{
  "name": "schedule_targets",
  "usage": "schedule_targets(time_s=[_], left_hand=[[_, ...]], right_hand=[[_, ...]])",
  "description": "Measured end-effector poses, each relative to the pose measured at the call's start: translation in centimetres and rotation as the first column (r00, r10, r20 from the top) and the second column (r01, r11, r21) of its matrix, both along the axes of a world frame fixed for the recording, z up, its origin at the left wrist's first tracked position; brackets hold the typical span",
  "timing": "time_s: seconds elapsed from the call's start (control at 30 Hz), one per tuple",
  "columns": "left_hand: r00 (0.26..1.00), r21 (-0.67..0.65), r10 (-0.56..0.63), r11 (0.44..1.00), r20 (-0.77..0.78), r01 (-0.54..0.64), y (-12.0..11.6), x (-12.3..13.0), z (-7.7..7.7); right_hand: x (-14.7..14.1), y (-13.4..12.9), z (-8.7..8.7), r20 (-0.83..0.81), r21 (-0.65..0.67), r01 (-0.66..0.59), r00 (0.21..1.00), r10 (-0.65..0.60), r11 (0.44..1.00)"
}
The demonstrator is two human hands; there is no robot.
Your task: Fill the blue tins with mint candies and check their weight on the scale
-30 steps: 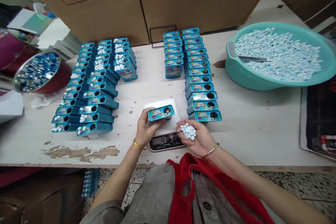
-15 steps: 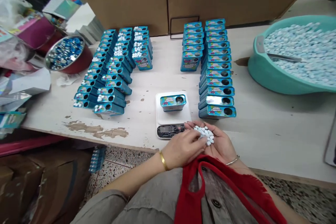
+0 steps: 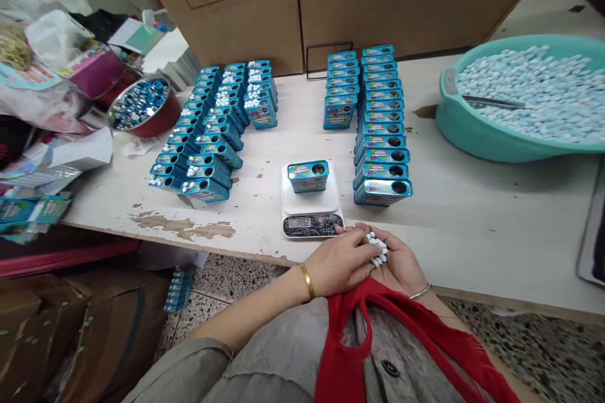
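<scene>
Low in front of me, my right hand (image 3: 403, 267) is cupped palm up around a small heap of white oval candies (image 3: 378, 249). My left hand (image 3: 341, 259) lies over that heap, its fingers curled together against the candies; the fingertips are partly hidden. Just beyond my left hand is a white kitchen scale (image 3: 309, 203) with a black display strip. One blue tin (image 3: 307, 177) stands upright on it, its round top hole uncovered. The display shows digits that look like 1492.
Blue tins (image 3: 385, 192) with round holes stand in two rows right of the scale. On the left, several rows of tins (image 3: 208, 189) have white candies on their tops. A turquoise basin (image 3: 496, 145) of candies with a metal utensil stands right; a red bowl (image 3: 155, 123) stands left.
The tin on the scale stays put while its display has gone from about zero to several digits. My left fingers now cover more of the candies. The view has shifted slightly.
</scene>
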State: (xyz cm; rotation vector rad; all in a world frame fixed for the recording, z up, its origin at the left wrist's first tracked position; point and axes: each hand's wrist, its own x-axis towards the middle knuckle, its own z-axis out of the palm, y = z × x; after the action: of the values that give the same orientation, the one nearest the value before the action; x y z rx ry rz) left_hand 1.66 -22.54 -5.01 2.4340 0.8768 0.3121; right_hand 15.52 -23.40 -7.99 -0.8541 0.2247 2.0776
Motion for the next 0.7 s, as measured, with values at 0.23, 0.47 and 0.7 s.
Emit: schedule_targets(time_s=[0.23, 0.47, 0.7], left_hand=[[0.991, 0.128, 0.121, 0.985, -0.060, -0.113, -0.5, 0.5, -0.8], [0.992, 0.101, 0.125, 0.987, -0.004, -0.124, 1.0, -0.1, -0.3], [0.927, -0.002, 0.208, 0.976, 0.312, -0.219, 3.5, -1.5, 1.2]], right_hand=[[-0.6, 0.4, 0.8, -0.017, 0.014, 0.039, 0.999, -0.039, 0.999], [-0.9, 1.5, 1.4, -0.069, 0.043, 0.074, 0.995, -0.070, 0.996], [-1.2, 3.0, 1.5, -0.151, 0.038, 0.147, 0.979, -0.140, 0.988]])
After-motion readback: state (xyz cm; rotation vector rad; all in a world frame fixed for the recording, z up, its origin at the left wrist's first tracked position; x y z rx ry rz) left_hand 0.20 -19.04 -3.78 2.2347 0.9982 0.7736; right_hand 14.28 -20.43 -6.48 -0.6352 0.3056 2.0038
